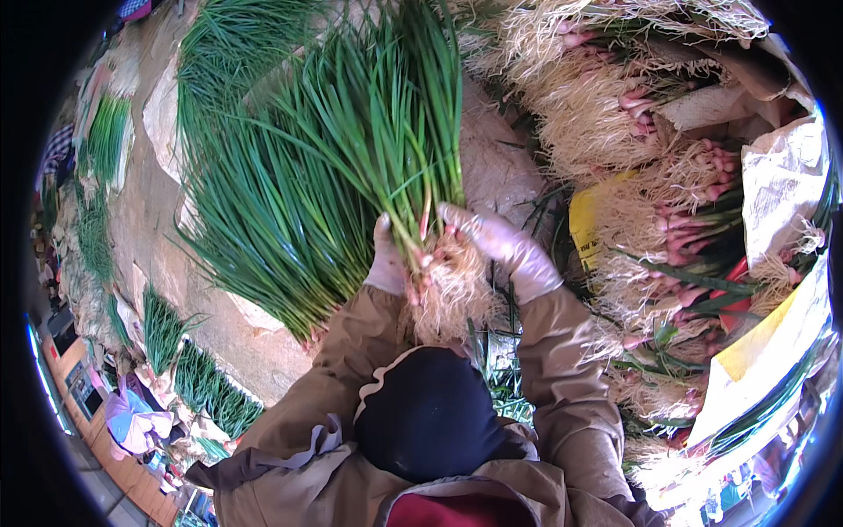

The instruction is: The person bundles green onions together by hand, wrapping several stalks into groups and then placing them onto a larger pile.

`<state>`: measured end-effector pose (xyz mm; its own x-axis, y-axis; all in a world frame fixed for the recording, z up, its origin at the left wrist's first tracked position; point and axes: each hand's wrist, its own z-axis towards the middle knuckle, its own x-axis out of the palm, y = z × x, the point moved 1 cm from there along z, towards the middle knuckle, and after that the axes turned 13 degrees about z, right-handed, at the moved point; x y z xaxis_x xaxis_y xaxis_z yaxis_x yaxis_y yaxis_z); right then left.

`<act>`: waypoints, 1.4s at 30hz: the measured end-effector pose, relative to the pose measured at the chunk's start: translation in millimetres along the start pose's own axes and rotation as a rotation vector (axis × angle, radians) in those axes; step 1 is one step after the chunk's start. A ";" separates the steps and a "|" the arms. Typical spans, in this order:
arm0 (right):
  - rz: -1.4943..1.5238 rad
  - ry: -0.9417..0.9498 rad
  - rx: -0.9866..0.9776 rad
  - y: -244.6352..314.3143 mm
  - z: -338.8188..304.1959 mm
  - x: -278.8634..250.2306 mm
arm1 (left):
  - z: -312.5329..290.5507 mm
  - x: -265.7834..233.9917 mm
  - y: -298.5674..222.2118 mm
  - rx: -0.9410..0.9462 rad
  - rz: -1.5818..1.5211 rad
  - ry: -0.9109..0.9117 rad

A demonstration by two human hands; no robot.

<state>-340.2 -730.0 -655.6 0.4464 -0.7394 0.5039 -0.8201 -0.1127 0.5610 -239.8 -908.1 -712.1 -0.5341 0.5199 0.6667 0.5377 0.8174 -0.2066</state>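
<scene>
Between my hands is a bunch of spring onions (399,149) with long green leaves, pinkish bulbs and a thick tuft of pale roots (457,285) pointing toward me. My left hand (386,261), in a whitish glove, grips the bunch at the left by the bulbs, its thumb up along the stems. From the right my right hand (505,246), gloved the same way, closes on the stems just above the roots. Some fingers of both hands are hidden behind the bunch. Touching its left side lies a wide pile of spring onions (281,211), leaves pointing away.
At the right, rooty spring onions with pink bulbs (685,233) are heaped beside white and yellow sacking (781,180). Light brown sheeting (162,228) covers the ground at the left. Further left are more green bundles (107,140) and a person in a pale purple head covering (136,417).
</scene>
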 end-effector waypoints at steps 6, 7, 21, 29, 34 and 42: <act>-0.402 -0.471 0.108 70.7 -72.2 21.4 | 42.3 20.9 9.3 -0.045 -0.356 0.630; -0.339 -0.607 -0.131 61.8 -91.7 30.6 | 45.9 26.1 9.9 -0.075 -0.374 0.659; -0.375 -0.674 -1.139 5.0 -101.5 70.6 | 29.8 98.1 10.6 0.449 -0.071 0.481; -0.255 -0.737 -0.177 -121.3 -209.0 58.9 | 44.6 72.5 8.8 0.274 0.088 0.271; -1.153 -0.317 0.716 -180.5 -261.7 17.1 | 19.6 81.5 7.0 0.263 0.228 0.158; -0.934 -0.897 -0.628 37.9 -38.5 9.6 | 17.0 26.9 6.8 0.052 0.165 0.170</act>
<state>-353.2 -715.8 -604.2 0.1572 -0.7467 -0.6464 0.0372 -0.6495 0.7594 -261.6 -884.3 -707.8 -0.3221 0.6015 0.7310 0.5721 0.7389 -0.3560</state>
